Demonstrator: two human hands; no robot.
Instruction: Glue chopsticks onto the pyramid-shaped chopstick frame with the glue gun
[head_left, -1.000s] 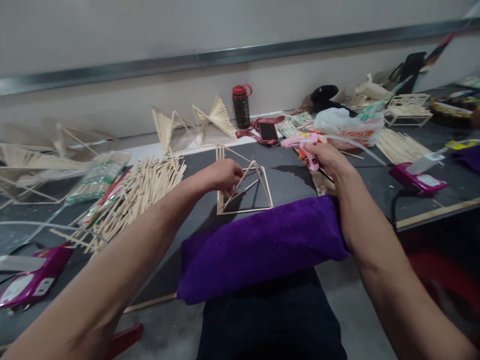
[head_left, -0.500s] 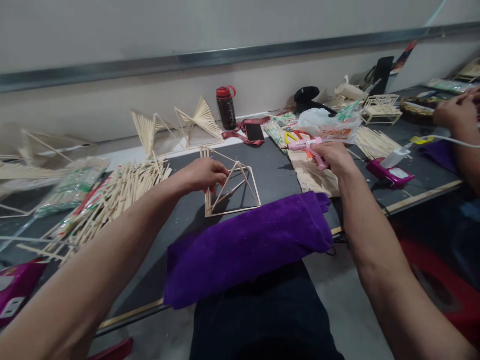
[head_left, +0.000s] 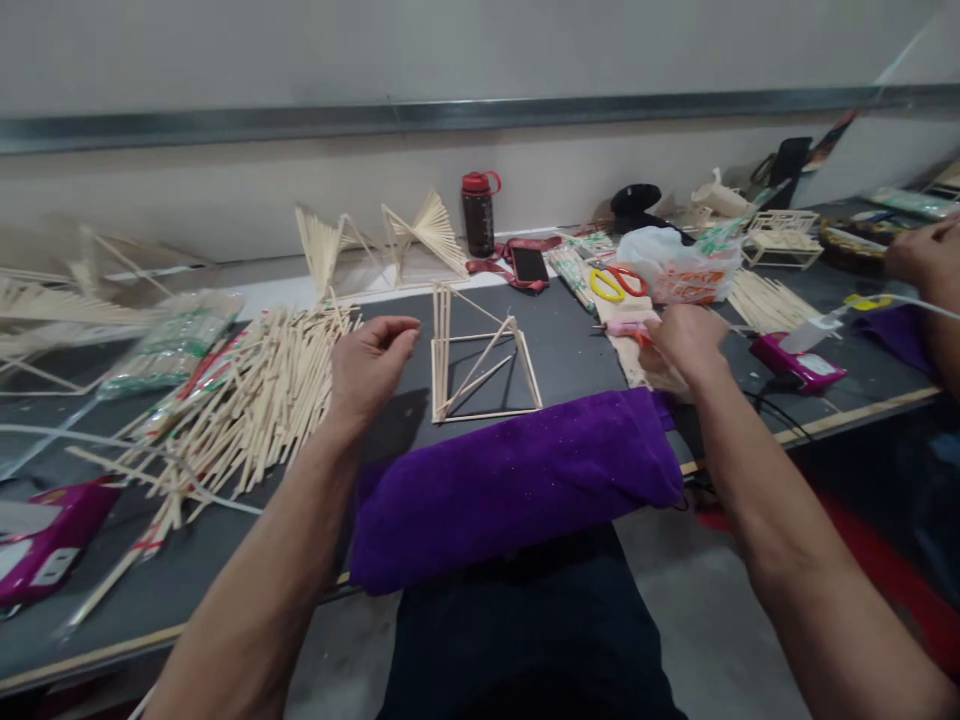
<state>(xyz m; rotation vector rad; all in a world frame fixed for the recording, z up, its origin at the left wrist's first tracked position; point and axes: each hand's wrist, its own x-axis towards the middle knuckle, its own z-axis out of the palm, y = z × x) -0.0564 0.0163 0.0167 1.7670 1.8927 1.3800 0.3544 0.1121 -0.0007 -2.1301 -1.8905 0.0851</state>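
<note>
The left hand (head_left: pixel 371 372) hangs over the worktop (head_left: pixel 574 350), fingers curled, between a loose pile of wooden sticks (head_left: pixel 277 385) and a stick frame (head_left: pixel 487 414), apart from the frame. The right hand (head_left: pixel 686 345) grips a pink glue gun (head_left: pixel 626 327) above a beige cloth (head_left: pixel 637 370). A folded purple cloth (head_left: pixel 517 490) overhangs the worktop's near edge. Toward its far edge stand a red-capped bottle (head_left: pixel 478 215) and fan-shaped stick models (head_left: pixel 431 235); a phone (head_left: pixel 531 266) lies close by.

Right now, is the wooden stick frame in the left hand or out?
Out: tabletop shows between the wooden stick frame and the left hand.
</note>
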